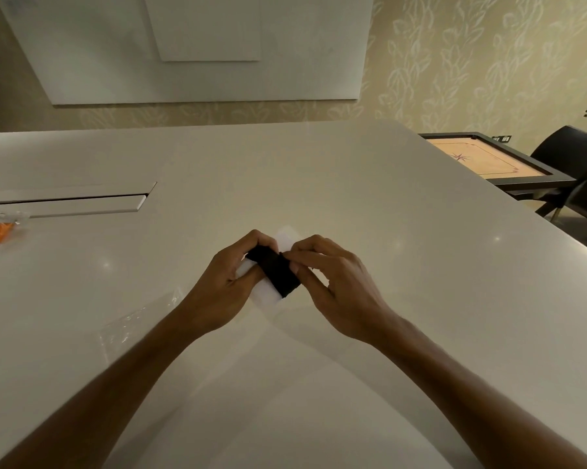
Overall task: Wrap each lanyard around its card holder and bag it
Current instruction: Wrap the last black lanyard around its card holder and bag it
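— Two hands on one holder (268, 292)?
— Yes. My left hand (222, 287) pinches it at mid-table so it can't turn; my right hand (332, 282) pinches the black lanyard (275, 270) flat against it.
— Bags?
— One clear bag (126, 328) lies near left, looks empty. Another (1, 228), far left, holds something orange.

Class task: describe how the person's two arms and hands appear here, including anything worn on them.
Both forearms are bare, with no sleeves in view. The left hand and right hand wear no gloves, and no watch or bracelet shows at either wrist. Whether a ring is worn cannot be told.
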